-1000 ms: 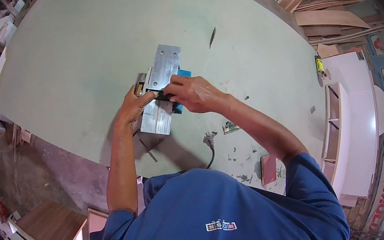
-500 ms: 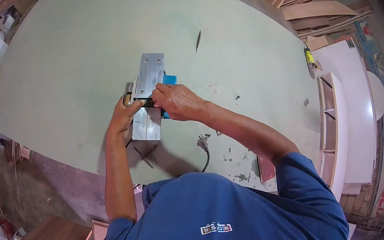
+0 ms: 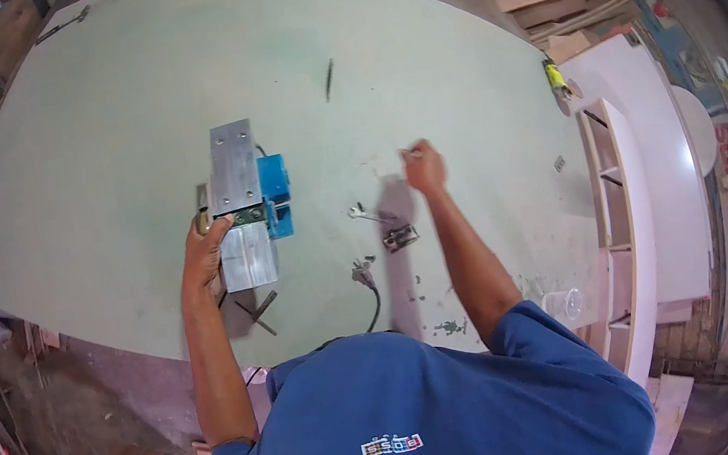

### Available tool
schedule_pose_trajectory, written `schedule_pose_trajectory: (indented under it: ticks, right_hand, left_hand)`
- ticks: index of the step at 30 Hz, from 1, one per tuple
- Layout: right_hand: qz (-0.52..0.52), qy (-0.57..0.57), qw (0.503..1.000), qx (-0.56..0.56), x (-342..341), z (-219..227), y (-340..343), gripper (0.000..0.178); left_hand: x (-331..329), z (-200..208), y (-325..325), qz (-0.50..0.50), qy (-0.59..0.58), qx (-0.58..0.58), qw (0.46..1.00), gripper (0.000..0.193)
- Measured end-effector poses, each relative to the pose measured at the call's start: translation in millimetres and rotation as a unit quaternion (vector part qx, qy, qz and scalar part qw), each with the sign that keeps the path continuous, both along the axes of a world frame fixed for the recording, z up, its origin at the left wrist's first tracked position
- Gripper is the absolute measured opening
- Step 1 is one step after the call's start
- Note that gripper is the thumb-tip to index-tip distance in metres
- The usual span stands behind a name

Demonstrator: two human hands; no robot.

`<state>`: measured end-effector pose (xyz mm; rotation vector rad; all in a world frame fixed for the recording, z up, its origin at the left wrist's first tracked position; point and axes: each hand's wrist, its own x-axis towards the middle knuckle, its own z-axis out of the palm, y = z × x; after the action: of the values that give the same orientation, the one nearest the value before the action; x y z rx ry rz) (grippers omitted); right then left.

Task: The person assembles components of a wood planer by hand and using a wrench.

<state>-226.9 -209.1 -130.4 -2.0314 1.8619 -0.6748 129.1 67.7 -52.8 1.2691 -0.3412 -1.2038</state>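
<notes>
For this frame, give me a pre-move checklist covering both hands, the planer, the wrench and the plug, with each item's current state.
1. Left grip on the planer: ok, it holds the side.
2. Planer's metal sole facing up: ok.
3. Left thumb clear of the slot between the plates: not ok, it rests at the slot's left end.
4. Right grip empty: cannot tell, fingers curled.
5. Wrench in sight: ok, lying on the table.
6. Plug out of any socket: ok, it lies on the table.
</notes>
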Motion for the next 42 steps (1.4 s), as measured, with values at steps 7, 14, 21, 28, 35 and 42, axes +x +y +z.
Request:
schedule_pose_trajectory:
  ticks: [7,14,21,28,35,42]
  right_hand:
    - [-0.041,0.097,0.989,0.101,-44.4,-37.0,0.2,0.047]
    - [0.055,-0.354,0.885,0.297,43.6,17.5,28.6,0.012]
    - [0.299,-0.425,0.776,0.357,169.5,144.9,116.7,0.015]
    - [0.411,-0.197,0.824,0.337,230.7,149.0,142.9,0.015]
    - [0.497,-0.120,0.844,0.163,235.9,134.9,160.2,0.014]
    - [0.539,-0.102,0.835,0.033,234.5,129.8,171.5,0.014]
  left_hand:
    - [-2.2,-12.2,2.3,0.031,-0.057,0.033,0.997,0.050]
    - [-10.7,-14.5,7.3,0.103,-0.068,0.080,0.989,0.052]
    - [-8.8,-41.9,0.6,0.100,-0.057,0.061,0.991,0.052]
    - [-16.1,-21.1,-0.9,0.105,-0.138,0.078,0.982,0.047]
    - [-13.7,-21.9,5.5,0.117,-0.163,0.066,0.977,0.039]
    - [-13.6,-27.0,4.3,0.125,-0.153,0.059,0.979,0.039]
